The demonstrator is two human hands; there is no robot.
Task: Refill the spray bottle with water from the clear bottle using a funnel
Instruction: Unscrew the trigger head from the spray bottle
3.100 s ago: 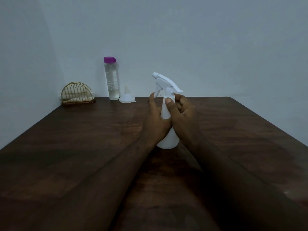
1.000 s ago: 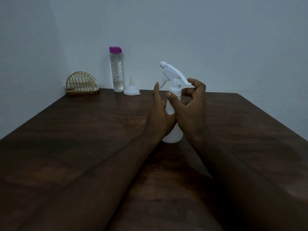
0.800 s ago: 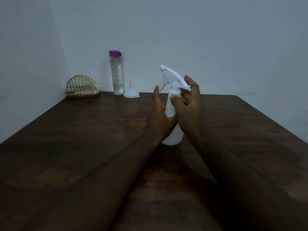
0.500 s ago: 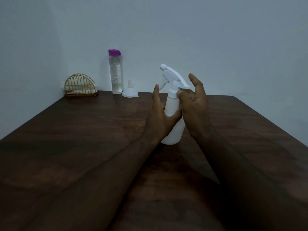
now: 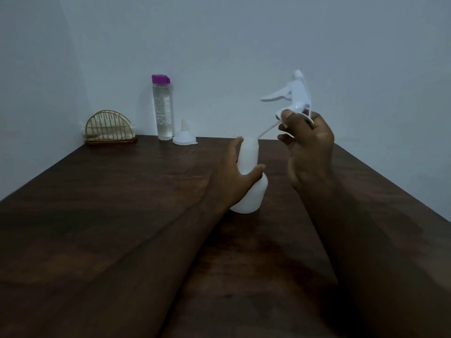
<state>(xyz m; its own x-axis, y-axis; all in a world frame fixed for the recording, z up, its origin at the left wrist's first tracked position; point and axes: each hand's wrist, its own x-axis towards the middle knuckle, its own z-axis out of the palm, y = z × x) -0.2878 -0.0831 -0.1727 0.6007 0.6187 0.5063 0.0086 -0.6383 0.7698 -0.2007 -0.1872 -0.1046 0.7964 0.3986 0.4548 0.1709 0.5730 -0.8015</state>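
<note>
The left hand [image 5: 234,181] is curled round the upright spray bottle [image 5: 252,198] on the table [image 5: 122,203], thumb on the near side, fingers behind. The right hand [image 5: 310,152] pinches the spray head [image 5: 296,93] by its collar, up and right of the open neck, its thin tube [image 5: 267,130] slanting down to the mouth. The clear bottle [image 5: 163,111] and funnel [image 5: 184,137] stand together at the far edge.

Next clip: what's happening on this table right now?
A person's left hand grips the white spray bottle standing on the table, while the right hand holds its trigger head lifted off to the right, the dip tube ending near the neck. The clear bottle, purple cap on, and the funnel sit untouched by the wall.
</note>
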